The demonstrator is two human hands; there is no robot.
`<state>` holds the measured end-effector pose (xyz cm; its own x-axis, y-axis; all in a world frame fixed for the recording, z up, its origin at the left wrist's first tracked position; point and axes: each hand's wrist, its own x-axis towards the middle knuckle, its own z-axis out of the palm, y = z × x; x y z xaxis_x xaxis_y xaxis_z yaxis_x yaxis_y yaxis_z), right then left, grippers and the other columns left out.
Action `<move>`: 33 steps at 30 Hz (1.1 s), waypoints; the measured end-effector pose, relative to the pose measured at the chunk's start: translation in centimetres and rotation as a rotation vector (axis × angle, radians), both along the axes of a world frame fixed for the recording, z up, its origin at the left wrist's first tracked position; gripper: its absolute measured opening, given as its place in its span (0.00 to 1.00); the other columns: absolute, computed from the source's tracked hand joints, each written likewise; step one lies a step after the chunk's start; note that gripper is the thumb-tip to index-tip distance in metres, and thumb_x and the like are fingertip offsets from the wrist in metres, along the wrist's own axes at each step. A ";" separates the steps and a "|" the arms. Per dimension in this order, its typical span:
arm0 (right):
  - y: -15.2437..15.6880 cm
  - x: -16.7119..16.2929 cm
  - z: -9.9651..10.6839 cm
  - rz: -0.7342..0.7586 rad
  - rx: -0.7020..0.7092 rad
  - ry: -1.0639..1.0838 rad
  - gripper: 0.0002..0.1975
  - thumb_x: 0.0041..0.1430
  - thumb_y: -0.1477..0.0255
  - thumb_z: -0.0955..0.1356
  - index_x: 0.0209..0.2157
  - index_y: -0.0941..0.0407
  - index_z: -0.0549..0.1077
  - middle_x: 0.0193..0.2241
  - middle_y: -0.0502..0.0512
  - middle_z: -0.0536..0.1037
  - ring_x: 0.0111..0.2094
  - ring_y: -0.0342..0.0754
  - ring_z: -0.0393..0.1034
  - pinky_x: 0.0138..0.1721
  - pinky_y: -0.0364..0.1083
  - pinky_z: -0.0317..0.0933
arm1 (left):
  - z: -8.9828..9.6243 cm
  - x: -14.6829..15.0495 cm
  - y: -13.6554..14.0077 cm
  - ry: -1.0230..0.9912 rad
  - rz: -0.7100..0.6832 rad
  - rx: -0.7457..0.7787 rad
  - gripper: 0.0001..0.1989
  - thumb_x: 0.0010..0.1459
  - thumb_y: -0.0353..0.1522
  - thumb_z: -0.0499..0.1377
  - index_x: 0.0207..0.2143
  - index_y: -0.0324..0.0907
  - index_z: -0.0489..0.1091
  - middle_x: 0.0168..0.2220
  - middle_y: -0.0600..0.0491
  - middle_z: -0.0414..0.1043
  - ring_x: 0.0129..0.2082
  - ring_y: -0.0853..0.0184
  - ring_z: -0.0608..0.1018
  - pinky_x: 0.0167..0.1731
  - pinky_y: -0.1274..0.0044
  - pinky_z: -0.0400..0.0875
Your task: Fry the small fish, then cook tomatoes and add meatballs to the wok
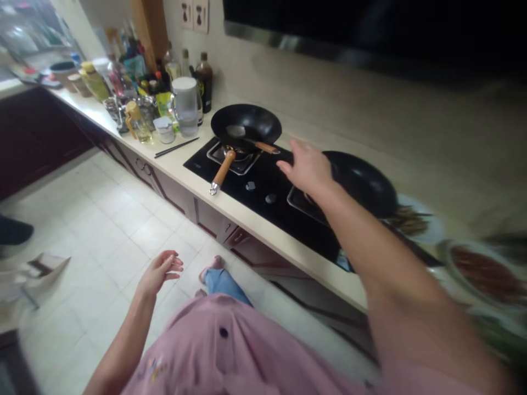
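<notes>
Hovering over the hob (272, 178), the right hand (309, 167) stands between two dark pans, its thumb and fingers parted toward the left. A dark, handle-like shape (285, 156) shows in the gap; I cannot tell whether this grip has closed on it or merely surrounds it.

The key relation is on the left of that grip: the wooden-handled utensil (267, 148) rests in the left wok (257, 123), its handle end just beside the fingers. Its long axis runs roughly left to right, slanting a little toward the near side, so the handle points at the right hand. The left wok's own wooden handle (224, 171) lies differently, jutting toward the near edge of the worktop (247, 215).

On the other side, the right pan (366, 184) lies to the right of the hand, partly behind the wrist and forearm, with a plate of food (432, 227) beyond it.

The left hand (160, 271) is released, with nothing in its loosely bent fingers, low over the floor and well apart from both pans. The right hand is clearly the nearer one.
</notes>
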<state>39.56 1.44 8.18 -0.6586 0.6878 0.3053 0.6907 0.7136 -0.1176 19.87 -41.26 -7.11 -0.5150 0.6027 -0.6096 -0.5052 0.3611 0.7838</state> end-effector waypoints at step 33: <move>5.0 -6.5 -8.9 -0.545 -1.345 1.048 0.21 0.68 0.52 0.59 0.38 0.56 0.69 0.28 0.54 0.75 0.25 0.42 0.70 0.20 0.38 0.65 | 3.1 -18.7 15.4 -0.011 -0.296 -0.008 0.29 0.45 0.50 0.71 0.40 0.38 0.71 0.31 0.50 0.78 0.31 0.64 0.81 0.30 0.75 0.77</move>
<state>33.05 6.41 -0.70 -0.2138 0.8437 -0.4924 0.0545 -0.4930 -0.8683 1.19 -25.82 -4.05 -0.3111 0.7208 -0.6194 -0.3852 0.5002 0.7755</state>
